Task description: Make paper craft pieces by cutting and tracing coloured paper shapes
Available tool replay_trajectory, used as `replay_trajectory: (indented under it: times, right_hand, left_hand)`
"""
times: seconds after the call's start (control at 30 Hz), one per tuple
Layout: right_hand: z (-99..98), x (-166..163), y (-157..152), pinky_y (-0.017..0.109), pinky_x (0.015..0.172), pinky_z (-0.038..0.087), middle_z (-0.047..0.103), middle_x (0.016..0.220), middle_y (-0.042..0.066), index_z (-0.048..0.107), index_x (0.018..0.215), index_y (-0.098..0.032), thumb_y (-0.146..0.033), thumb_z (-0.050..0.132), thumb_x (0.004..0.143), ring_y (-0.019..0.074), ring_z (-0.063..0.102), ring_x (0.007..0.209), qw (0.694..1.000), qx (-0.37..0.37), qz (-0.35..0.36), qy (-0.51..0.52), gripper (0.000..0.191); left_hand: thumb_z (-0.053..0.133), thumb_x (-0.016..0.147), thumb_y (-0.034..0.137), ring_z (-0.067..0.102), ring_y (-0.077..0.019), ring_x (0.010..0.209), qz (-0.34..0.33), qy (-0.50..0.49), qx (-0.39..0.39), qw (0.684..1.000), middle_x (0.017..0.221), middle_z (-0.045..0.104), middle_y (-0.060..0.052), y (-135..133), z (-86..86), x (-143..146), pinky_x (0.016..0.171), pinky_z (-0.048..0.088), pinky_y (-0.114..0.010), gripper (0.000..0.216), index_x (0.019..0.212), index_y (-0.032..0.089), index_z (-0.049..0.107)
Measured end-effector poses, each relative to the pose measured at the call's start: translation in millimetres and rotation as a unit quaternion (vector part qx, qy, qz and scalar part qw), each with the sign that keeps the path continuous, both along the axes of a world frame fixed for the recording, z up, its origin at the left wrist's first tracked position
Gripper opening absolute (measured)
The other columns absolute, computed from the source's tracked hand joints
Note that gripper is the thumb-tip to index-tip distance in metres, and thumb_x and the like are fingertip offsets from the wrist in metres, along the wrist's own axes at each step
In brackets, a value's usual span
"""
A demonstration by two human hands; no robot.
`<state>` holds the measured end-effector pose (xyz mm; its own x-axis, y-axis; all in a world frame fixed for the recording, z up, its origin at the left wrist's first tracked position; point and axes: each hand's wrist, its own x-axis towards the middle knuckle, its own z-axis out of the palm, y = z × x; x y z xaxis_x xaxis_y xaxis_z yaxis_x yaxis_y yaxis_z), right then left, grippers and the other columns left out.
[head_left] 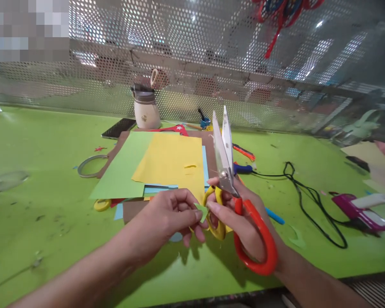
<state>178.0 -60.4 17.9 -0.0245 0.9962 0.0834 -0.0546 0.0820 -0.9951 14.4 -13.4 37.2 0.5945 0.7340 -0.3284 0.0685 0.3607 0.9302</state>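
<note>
My left hand [173, 216] pinches a small scrap of green paper [201, 212] between thumb and fingertips. Beside it, my right hand [244, 218] holds a pair of scissors [223, 164], with one red and one yellow handle loop. The metal blades point up and away from me and stand slightly apart. The green scrap is close to the yellow loop, and the two hands nearly meet. Just beyond them lies a stack of coloured paper, with a yellow sheet [170, 158] on top and a green sheet [122, 167] to its left.
A white jar with a dark lid [146, 109] stands at the back, by a dark phone [118, 127]. Left of the stack lies a tape ring [93, 166]. A black cord [303, 196] and a magenta tool [361, 211] lie at right. Perforated metal [186, 60] borders the green table.
</note>
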Motion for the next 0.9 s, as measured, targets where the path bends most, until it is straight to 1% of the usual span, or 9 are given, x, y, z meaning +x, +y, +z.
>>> replay_trajectory:
  times: [0.13,0.27,0.47,0.6,0.7,0.77,0.9]
  right_hand:
    - [0.4,0,-1,0.023,0.053,0.044,0.056,0.076,-0.004,0.054,0.112,-0.024,-0.025,0.067,0.083,0.0096,0.054,0.058,1.0,-0.001,0.005,-0.014,0.032]
    - [-1.6,0,-1,0.022,0.05,0.041,0.055,0.074,-0.004,0.054,0.114,-0.023,-0.023,0.066,0.083,0.0087,0.05,0.055,0.999,0.009,0.003,-0.038,0.033]
    - [-1.7,0,-1,0.023,0.051,0.041,0.056,0.075,-0.004,0.053,0.115,-0.023,-0.025,0.066,0.084,0.0094,0.05,0.057,0.999,0.011,0.009,-0.037,0.034]
    - [-1.8,-1,0,0.022,0.049,0.039,0.056,0.074,-0.004,0.054,0.113,-0.023,-0.025,0.069,0.081,0.0096,0.05,0.056,0.999,-0.01,0.02,-0.031,0.035]
    - [-3.5,-3,0,0.021,0.05,0.04,0.057,0.074,-0.004,0.054,0.113,-0.023,-0.023,0.071,0.08,0.0096,0.051,0.058,0.999,-0.009,0.023,-0.023,0.036]
    - [-5.2,-4,0,0.022,0.053,0.043,0.057,0.074,-0.004,0.054,0.113,-0.024,-0.022,0.07,0.081,0.0094,0.053,0.058,1.0,0.006,0.014,-0.013,0.037]
    - [-9.6,-7,-1,0.023,0.057,0.047,0.058,0.078,-0.004,0.054,0.114,-0.025,-0.023,0.067,0.083,0.0095,0.055,0.059,0.998,0.037,-0.051,0.013,0.034]
  left_hand:
    - [0.067,0.071,0.023,0.054,-0.0117,0.046,-0.014,0.035,0.018,0.999,0.057,0.068,-0.005,0,-2.9,0,0.045,0.039,-0.021,0.01,0.067,0.016,0.061]
    - [0.065,0.072,0.023,0.052,-0.0113,0.045,-0.016,0.052,0.038,0.998,0.056,0.068,-0.005,0,-4.2,-2,0.045,0.038,-0.022,0.01,0.067,0.016,0.061]
    - [0.065,0.073,0.024,0.058,-0.0133,0.048,-0.024,0.038,0.036,0.998,0.064,0.07,-0.006,2,-5.8,-3,0.043,0.04,-0.022,0.01,0.068,0.017,0.061]
    - [0.064,0.069,0.019,0.059,-0.0132,0.047,-0.015,0.03,0.032,0.999,0.06,0.068,-0.002,4,-8.1,-3,0.041,0.038,-0.021,0.007,0.066,0.018,0.058]
    - [0.065,0.071,0.022,0.059,-0.0137,0.048,-0.017,0.032,0.034,0.999,0.06,0.068,-0.003,4,-8.8,-5,0.041,0.037,-0.021,0.01,0.067,0.018,0.056]
    - [0.066,0.073,0.024,0.058,-0.0131,0.049,-0.016,0.02,0.031,0.999,0.062,0.068,-0.003,3,-9.1,-5,0.043,0.037,-0.021,0.013,0.069,0.017,0.055]
    - [0.07,0.075,0.026,0.052,-0.0101,0.052,0.025,-0.02,0.015,0.999,0.06,0.063,0.001,-4,-12.4,0,0.05,0.038,-0.021,0.016,0.078,0.017,0.056]
